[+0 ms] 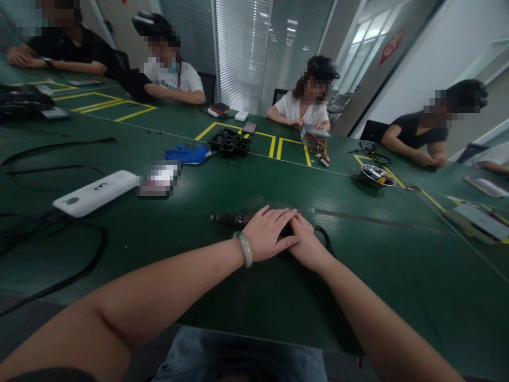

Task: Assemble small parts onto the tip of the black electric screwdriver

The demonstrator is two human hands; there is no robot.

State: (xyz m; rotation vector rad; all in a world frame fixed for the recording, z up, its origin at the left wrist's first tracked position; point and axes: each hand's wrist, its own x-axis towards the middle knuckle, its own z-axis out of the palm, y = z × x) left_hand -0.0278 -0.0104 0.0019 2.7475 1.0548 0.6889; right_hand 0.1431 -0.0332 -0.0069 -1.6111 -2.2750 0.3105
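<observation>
My left hand lies flat on the green table, fingers stretched out and together, with a pale green bangle on the wrist. It covers the rear of a dark rod-shaped tool, whose tip pokes out to the left. My right hand rests just to the right. Its fingers are tucked under my left fingers, so I cannot see their grip. A black cable curls out from beneath my right hand.
A white box and loose black cables lie at the left. Farther back are a blue glove, black trays, coloured wires and a metal bowl. Several people sit along the far side.
</observation>
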